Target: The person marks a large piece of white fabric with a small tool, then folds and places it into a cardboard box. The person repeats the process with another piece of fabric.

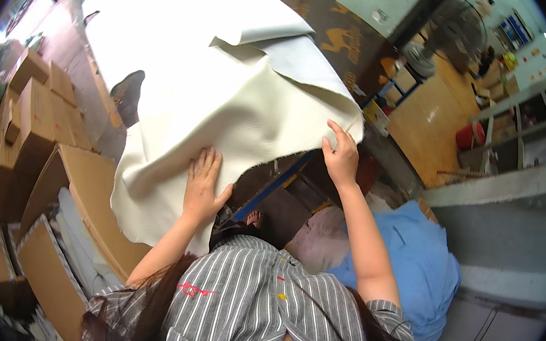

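Note:
A large white-cream sheet that looks like leather (181, 86) lies over the table, with a fold across its far right part and its near edge hanging down toward me. My left hand (202, 186) rests flat on the hanging near part, fingers stretched out, gripping nothing. At the sheet's right corner is my right hand (342, 157), fingers slightly bent and thumb apart, touching or just over the edge. Beneath the sheet, the dark brown tabletop (342, 33) with tan animal figures shows at the far right.
Cardboard boxes (44, 111) are stacked on the left. Nearer, an open carton (98, 198) holds grey-white sheets. Blue cloth (404, 259) is heaped at my right. A standing fan (446, 35), a red bucket (471, 135) and a low wall (506, 190) are farther right.

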`<state>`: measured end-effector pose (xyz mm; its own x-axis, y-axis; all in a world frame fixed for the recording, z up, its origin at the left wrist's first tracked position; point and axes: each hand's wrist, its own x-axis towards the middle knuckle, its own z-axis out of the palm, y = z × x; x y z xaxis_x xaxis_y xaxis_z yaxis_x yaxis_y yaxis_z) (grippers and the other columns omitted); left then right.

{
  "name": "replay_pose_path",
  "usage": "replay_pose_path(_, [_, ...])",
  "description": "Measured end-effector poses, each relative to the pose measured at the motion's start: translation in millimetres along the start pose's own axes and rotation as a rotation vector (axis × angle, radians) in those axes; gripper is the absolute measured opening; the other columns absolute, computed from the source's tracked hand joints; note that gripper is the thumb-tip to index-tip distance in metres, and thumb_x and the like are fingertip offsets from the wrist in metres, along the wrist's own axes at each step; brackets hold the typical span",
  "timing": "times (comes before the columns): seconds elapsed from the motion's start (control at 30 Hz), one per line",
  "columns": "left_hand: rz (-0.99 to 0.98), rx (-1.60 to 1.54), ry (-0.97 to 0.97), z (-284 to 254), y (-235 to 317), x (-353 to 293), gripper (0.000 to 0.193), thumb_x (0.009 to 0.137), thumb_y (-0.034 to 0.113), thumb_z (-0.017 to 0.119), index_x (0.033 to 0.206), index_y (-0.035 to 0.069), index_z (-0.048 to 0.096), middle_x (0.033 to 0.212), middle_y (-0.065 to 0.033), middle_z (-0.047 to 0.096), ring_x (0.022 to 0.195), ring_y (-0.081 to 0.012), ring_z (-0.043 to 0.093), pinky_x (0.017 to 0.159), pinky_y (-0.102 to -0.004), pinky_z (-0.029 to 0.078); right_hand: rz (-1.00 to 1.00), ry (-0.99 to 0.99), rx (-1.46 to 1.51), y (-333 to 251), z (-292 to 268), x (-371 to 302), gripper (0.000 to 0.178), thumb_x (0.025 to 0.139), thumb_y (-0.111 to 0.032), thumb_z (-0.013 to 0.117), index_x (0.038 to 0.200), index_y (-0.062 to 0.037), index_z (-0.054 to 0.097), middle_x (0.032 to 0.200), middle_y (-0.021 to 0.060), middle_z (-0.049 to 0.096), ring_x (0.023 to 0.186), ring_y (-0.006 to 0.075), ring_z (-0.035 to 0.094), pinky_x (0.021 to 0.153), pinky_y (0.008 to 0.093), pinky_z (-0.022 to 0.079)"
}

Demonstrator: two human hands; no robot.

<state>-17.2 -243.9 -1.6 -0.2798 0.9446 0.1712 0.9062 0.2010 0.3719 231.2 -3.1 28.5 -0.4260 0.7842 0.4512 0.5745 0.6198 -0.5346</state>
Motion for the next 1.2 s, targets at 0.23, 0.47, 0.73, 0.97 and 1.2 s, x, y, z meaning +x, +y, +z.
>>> replay_pose_path(0.23, [-0.065, -0.056, 0.007, 2, 4, 7, 0.077, 0.083, 0.035, 0.065, 0.148, 0.003, 0.039, 0.157, -0.0175, 0.035, 0.147, -0.0329, 0.030, 0.119, -0.0548, 0.022, -0.414, -0.057, -0.447, 19, 91, 148, 0.064, 0.077, 0.001, 0.068, 0.137, -0.0090, 0.051, 0.138, 0.0071, 0.057, 0.138, 0.0274, 0.043, 0.111, 0.0451, 0.033])
replay_pose_path(0.47, [-0.216, -0.151, 0.149, 6, 7, 23, 0.047, 0.086, 0.011, 0.060, 0.133, 0.009, 0.059, 0.146, -0.0148, 0.051, 0.139, -0.0331, 0.042, 0.117, -0.0531, 0.027, -0.279, -0.162, -0.221, 60, 118, 257, 0.018, 0.091, -0.022, 0.066, 0.104, -0.0103, 0.068, 0.096, 0.0120, 0.072, 0.089, 0.0320, 0.071, 0.075, 0.0429, 0.055])
replay_pose_path(0.73, [-0.591, -0.450, -0.091, -40, 106, 38, 0.029, 0.091, 0.016, 0.061, 0.119, 0.012, 0.069, 0.074, -0.0154, 0.064, 0.064, -0.0268, 0.061, 0.064, -0.0388, 0.047, 0.297, 0.145, 0.038, 240, -4, 343, 0.047, 0.095, -0.041, 0.057, 0.109, 0.0016, 0.072, 0.100, 0.0212, 0.073, 0.094, 0.0402, 0.069, 0.084, 0.0461, 0.052])
replay_pose_path(0.97, [-0.749, -0.261, -0.231, -25, 162, 52, 0.026, 0.090, 0.015, 0.064, 0.114, 0.011, 0.071, 0.080, -0.0149, 0.069, 0.074, -0.0280, 0.068, 0.069, -0.0361, 0.051, 0.514, 0.089, -0.136, 317, -30, 228, 0.047, 0.093, -0.041, 0.059, 0.096, 0.0045, 0.072, 0.093, 0.0236, 0.072, 0.091, 0.0408, 0.068, 0.078, 0.0489, 0.052])
replay_pose_path(1.2, [-0.894, -0.592, -0.050, -10, 135, -15, 0.022, 0.090, 0.002, 0.065, 0.111, 0.002, 0.071, 0.103, -0.0079, 0.074, 0.091, -0.0128, 0.066, 0.083, -0.0278, 0.051, 0.187, 0.384, 0.236, 281, -43, 209, 0.045, 0.098, -0.018, 0.062, 0.138, 0.0008, 0.052, 0.119, 0.0142, 0.071, 0.107, 0.0251, 0.068, 0.087, 0.0330, 0.052])
